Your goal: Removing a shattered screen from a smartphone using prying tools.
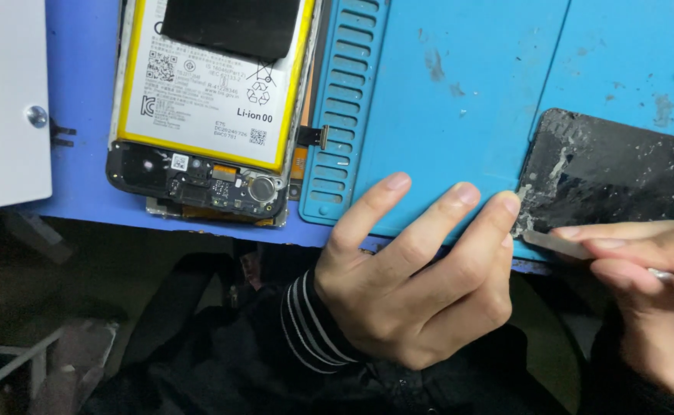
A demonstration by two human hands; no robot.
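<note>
My left hand [414, 277] rests flat on the edge of the blue work mat [460, 100], fingers spread, one fingertip touching the corner of a black phone back cover [621, 173] smeared with pale glue residue. My right hand [652, 292] grips a thin flat metal scraping tool [556, 244] whose tip lies at that cover's near left corner. An opened phone [206, 100] with a white-and-yellow battery and bare circuit board lies at the upper left, apart from both hands.
A slotted blue tray section [344, 115] of the mat sits beside the opened phone. A white metal plate with screws [6, 100] is at far left. Below the table edge are my dark sleeves and lap.
</note>
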